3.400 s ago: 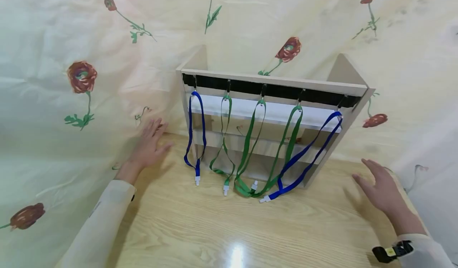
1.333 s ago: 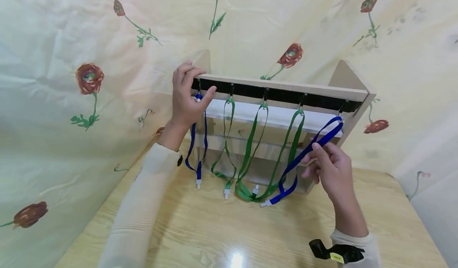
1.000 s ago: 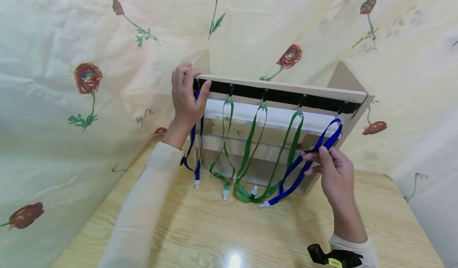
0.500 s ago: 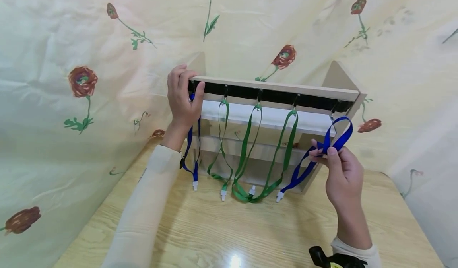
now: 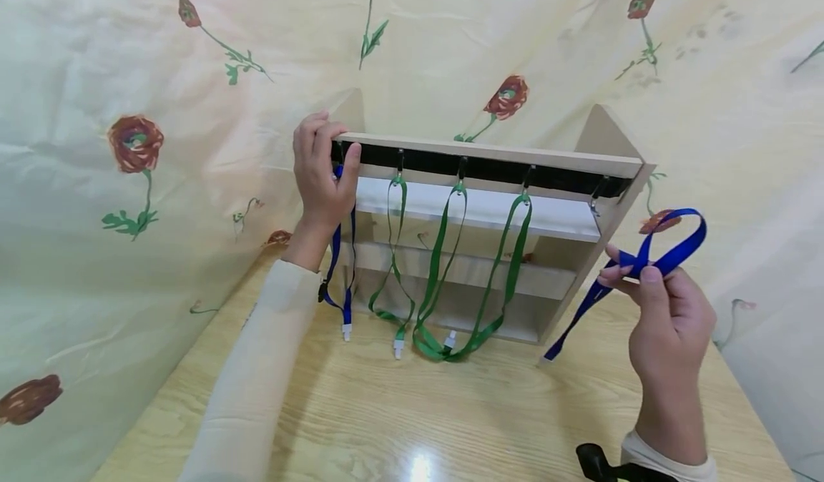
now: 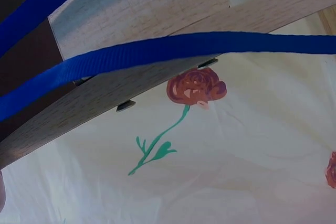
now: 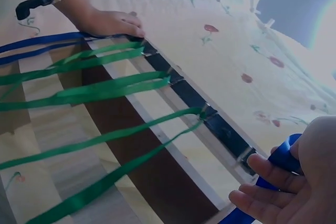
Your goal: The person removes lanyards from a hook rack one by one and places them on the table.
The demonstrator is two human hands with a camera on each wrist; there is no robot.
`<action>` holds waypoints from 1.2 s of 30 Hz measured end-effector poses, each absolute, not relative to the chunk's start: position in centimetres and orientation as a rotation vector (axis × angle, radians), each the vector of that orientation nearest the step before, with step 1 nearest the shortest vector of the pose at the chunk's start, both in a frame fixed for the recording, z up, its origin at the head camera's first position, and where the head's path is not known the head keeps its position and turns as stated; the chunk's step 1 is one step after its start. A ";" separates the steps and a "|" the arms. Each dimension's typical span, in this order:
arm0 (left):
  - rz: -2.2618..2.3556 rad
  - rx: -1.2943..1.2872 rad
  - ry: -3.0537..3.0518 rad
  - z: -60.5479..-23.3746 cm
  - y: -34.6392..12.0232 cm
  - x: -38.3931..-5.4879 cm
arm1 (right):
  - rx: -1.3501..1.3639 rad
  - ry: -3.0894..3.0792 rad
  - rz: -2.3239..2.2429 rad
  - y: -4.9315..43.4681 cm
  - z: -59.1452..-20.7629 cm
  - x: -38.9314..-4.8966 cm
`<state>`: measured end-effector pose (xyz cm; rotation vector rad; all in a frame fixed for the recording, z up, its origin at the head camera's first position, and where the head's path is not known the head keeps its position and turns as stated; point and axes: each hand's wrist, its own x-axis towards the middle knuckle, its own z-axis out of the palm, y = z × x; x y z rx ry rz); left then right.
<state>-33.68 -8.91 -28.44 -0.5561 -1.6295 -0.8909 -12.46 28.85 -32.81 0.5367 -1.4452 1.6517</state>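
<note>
A wooden rack (image 5: 489,154) stands on the table with a black strip of hooks (image 7: 210,116) under its top board. My left hand (image 5: 325,167) grips the rack's top left corner, fingers curled over the board and thumb beside the top of a hanging blue lanyard (image 5: 335,253) (image 6: 157,51). Three green lanyards (image 5: 444,253) (image 7: 105,90) hang from the middle hooks. The rightmost hook (image 5: 597,190) is bare. My right hand (image 5: 634,271) (image 7: 262,182) pinches a second blue lanyard (image 5: 676,242) (image 7: 283,156) clear of the rack, to its right; its tail reaches the table.
The wooden table (image 5: 418,410) has bare surface in front of the rack. A floral cloth (image 5: 129,74) (image 6: 210,156) hangs close behind and on both sides. A black strap (image 5: 599,460) sits at my right wrist.
Both hands rose from beside the rack. The right hand took the right blue lanyard, lifted it off the rightmost hook and drew it rightward. The left hand has stayed on the rack's corner.
</note>
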 end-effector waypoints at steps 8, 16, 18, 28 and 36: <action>-0.887 -0.581 -1.628 -28.3 -8.8 -33.9 | 0.441 -1.351 1.695 30.1 -32.6 -12.1; -0.866 -0.573 -1.602 -28.3 -8.9 -34.2 | 0.356 -1.267 1.685 31.0 -32.4 -12.7; -0.862 -0.574 -1.605 -28.4 -9.1 -34.2 | 0.332 -1.226 1.705 31.2 -32.3 -12.8; -0.867 -0.581 -1.617 -28.8 -8.7 -34.2 | 0.146 -1.401 1.550 33.3 -32.4 -12.6; -0.858 -0.555 -1.607 -28.8 -9.0 -34.3 | -0.220 -1.757 1.358 36.5 -31.3 -14.0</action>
